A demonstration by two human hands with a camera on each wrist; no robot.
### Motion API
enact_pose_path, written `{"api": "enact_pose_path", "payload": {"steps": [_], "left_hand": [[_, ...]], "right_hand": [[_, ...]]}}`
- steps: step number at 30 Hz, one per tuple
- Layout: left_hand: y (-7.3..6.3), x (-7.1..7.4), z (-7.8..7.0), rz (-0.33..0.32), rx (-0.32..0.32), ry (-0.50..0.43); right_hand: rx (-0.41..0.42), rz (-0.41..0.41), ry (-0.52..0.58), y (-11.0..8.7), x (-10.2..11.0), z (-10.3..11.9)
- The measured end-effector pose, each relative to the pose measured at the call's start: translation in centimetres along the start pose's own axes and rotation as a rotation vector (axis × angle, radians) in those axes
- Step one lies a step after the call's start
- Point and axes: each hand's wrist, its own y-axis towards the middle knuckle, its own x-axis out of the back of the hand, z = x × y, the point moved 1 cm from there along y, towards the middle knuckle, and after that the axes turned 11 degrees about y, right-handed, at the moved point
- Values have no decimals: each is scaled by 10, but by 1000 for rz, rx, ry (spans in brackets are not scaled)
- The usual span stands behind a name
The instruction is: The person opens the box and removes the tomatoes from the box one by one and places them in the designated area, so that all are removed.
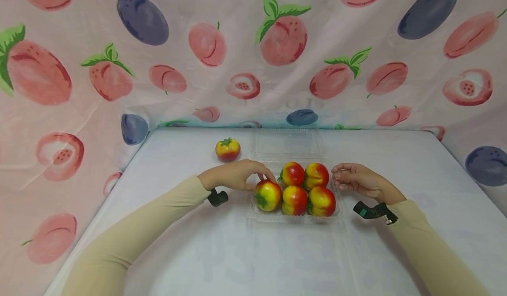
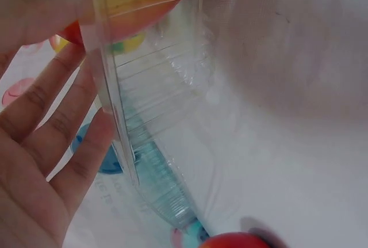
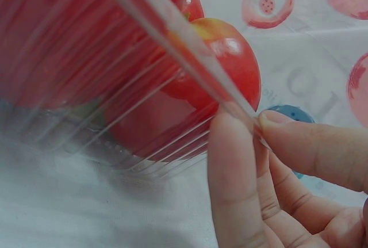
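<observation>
Glossy red-and-yellow tomatoes [image 1: 294,200] with green leafy tops sit in two rows in a clear plastic clamshell box [image 1: 253,218]. My left hand [image 1: 237,174] is at the box's left side, fingers curled over the front-left tomato [image 1: 268,195] and thumb beside it. In the left wrist view, several fingertips of that hand lie along the box's rim [image 2: 118,127]. At the right side, my right hand [image 1: 358,181] pinches the rim [image 3: 198,67] between thumb and forefinger, as the right wrist view shows.
Another tomato [image 1: 228,149] stands on the white table behind my left hand. The box's clear lid [image 1: 286,144] lies folded back towards the rear. A fruit-patterned cloth [image 1: 245,45] hangs behind the table and along its left and right sides.
</observation>
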Motion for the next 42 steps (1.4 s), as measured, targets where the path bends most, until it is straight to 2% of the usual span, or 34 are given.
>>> {"api": "enact_pose_path", "payload": {"steps": [11, 18, 23, 31, 36, 42], "left_hand": [[3, 2, -2, 94, 70, 70], [2, 0, -4, 115, 63, 2], [1, -2, -5, 129, 61, -14], [3, -5, -6, 164, 0, -39], [3, -4, -10, 174, -22, -27], [4, -1, -14, 170, -6, 3]], "right_hand": [[4, -3, 0, 0, 1, -1], [3, -9, -6, 0, 0, 0], [-2, -13, 10, 0, 1, 0], [8, 17, 8, 1, 3, 0], [9, 15, 2, 1, 3, -1], [15, 10, -3, 1, 3, -1]]}}
